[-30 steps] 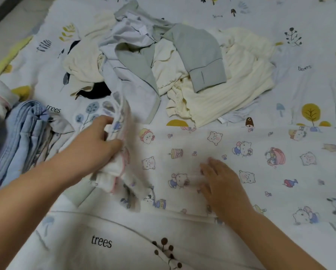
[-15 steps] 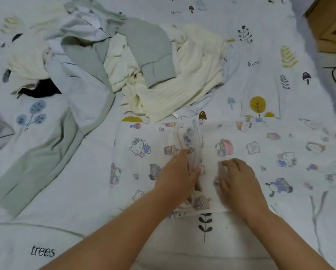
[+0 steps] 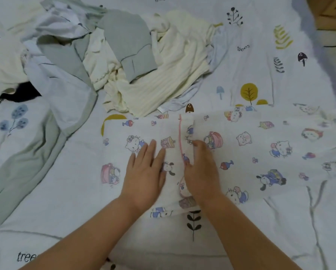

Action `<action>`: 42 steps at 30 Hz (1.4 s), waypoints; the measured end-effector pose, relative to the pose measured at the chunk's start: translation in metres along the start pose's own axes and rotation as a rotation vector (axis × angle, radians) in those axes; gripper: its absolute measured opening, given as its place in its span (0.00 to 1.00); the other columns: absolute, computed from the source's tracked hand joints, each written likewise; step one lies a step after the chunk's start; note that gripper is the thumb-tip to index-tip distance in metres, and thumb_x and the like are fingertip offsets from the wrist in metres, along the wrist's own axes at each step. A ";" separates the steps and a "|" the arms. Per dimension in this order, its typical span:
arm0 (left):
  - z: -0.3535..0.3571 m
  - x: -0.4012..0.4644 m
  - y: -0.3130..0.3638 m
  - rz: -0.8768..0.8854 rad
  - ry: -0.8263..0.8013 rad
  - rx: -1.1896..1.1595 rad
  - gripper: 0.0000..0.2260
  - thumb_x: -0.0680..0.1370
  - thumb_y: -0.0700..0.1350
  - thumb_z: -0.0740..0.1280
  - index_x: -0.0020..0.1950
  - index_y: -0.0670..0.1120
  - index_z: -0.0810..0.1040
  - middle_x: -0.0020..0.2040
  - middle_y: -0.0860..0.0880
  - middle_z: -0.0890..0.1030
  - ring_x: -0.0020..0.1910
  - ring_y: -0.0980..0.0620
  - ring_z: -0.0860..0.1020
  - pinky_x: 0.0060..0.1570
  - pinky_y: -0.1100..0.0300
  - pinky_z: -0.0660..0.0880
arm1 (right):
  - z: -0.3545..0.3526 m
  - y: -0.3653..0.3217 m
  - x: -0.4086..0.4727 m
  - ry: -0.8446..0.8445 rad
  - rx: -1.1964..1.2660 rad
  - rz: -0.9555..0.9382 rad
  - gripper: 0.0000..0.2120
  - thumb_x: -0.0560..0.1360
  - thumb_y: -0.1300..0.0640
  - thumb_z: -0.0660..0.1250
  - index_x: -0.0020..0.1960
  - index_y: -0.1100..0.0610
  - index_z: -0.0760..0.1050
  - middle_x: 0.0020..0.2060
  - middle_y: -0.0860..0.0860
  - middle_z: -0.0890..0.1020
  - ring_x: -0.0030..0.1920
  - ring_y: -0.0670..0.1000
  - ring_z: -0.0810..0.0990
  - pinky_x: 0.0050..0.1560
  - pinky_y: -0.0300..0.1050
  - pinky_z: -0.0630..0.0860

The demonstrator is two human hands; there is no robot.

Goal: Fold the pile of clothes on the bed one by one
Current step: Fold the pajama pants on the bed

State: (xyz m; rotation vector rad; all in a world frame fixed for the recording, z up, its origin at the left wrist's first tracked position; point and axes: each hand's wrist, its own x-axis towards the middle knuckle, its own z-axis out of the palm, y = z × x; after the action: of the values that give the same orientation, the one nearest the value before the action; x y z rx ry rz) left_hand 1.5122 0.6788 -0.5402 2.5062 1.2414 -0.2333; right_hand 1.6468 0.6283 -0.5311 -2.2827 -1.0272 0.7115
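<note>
Here the printed cloth [image 3: 241,152] is pressed flat under the spread left hand [image 3: 145,172]; its folded edge is pinched by the right hand [image 3: 200,170].

Only the person's two forearms and hands come into view from the bottom edge. Both arms are bare from as far up as can be seen down to the wrists; no sleeve or cuff shows on either. The left hand [image 3: 143,180] carries no ring, watch or band, and neither does the right hand [image 3: 201,172], as far as the slight blur lets me tell. The nails look short and unpainted. Nothing else of the body shows.
</note>
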 end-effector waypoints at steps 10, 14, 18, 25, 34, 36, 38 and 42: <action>0.011 0.005 0.044 0.010 -0.087 0.056 0.27 0.81 0.56 0.45 0.77 0.51 0.40 0.77 0.45 0.38 0.76 0.45 0.40 0.73 0.48 0.42 | -0.081 0.065 -0.001 0.195 -0.430 0.074 0.16 0.78 0.54 0.58 0.64 0.55 0.71 0.57 0.55 0.72 0.57 0.54 0.68 0.54 0.49 0.64; 0.012 0.011 0.065 -0.006 -0.076 0.061 0.24 0.82 0.52 0.43 0.77 0.48 0.41 0.77 0.45 0.40 0.76 0.44 0.41 0.73 0.48 0.44 | -0.123 0.101 -0.001 0.334 -0.399 0.378 0.19 0.75 0.56 0.63 0.65 0.59 0.69 0.61 0.60 0.68 0.61 0.60 0.65 0.58 0.53 0.64; 0.008 0.013 0.077 -0.052 -0.032 -0.023 0.23 0.82 0.48 0.48 0.76 0.43 0.51 0.77 0.42 0.49 0.76 0.43 0.49 0.72 0.48 0.50 | -0.151 0.132 0.006 0.462 -0.239 0.568 0.27 0.73 0.57 0.66 0.68 0.61 0.61 0.66 0.62 0.61 0.64 0.62 0.62 0.62 0.54 0.64; 0.006 0.019 0.087 -0.074 0.007 -0.065 0.23 0.81 0.46 0.52 0.75 0.39 0.58 0.75 0.39 0.57 0.75 0.42 0.56 0.74 0.51 0.52 | -0.172 0.163 0.036 0.585 0.598 0.670 0.34 0.69 0.60 0.73 0.70 0.65 0.62 0.63 0.58 0.74 0.58 0.53 0.75 0.60 0.41 0.69; -0.006 0.016 0.078 -0.024 -0.025 -0.109 0.23 0.81 0.48 0.54 0.75 0.43 0.58 0.76 0.43 0.57 0.74 0.46 0.56 0.72 0.55 0.53 | -0.161 0.090 0.015 0.573 0.394 0.184 0.08 0.72 0.65 0.65 0.40 0.56 0.68 0.32 0.47 0.72 0.32 0.43 0.69 0.35 0.34 0.67; -0.013 0.014 0.069 -0.037 -0.014 -0.139 0.22 0.80 0.48 0.57 0.73 0.43 0.62 0.73 0.43 0.63 0.72 0.46 0.60 0.70 0.53 0.59 | -0.146 0.062 0.001 0.555 0.342 0.047 0.09 0.71 0.66 0.65 0.39 0.56 0.67 0.32 0.47 0.71 0.32 0.43 0.69 0.35 0.36 0.67; -0.021 0.012 0.058 -0.070 0.001 -0.208 0.20 0.79 0.46 0.59 0.70 0.42 0.66 0.68 0.42 0.70 0.68 0.44 0.67 0.66 0.52 0.64 | -0.129 0.034 -0.012 0.539 0.256 -0.120 0.07 0.70 0.68 0.67 0.41 0.59 0.71 0.35 0.51 0.76 0.38 0.50 0.75 0.40 0.42 0.72; -0.039 0.006 0.030 -0.245 0.071 -0.490 0.20 0.80 0.43 0.59 0.72 0.43 0.65 0.70 0.44 0.68 0.68 0.45 0.67 0.65 0.57 0.60 | -0.084 -0.016 -0.034 0.509 0.051 -0.431 0.04 0.68 0.65 0.63 0.41 0.65 0.75 0.38 0.60 0.79 0.41 0.59 0.79 0.40 0.46 0.74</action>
State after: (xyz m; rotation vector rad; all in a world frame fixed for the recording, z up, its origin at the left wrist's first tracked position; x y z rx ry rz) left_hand 1.5390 0.6807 -0.4987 1.9626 1.4306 0.0970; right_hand 1.6737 0.5893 -0.4516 -1.9447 -1.1641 -0.0223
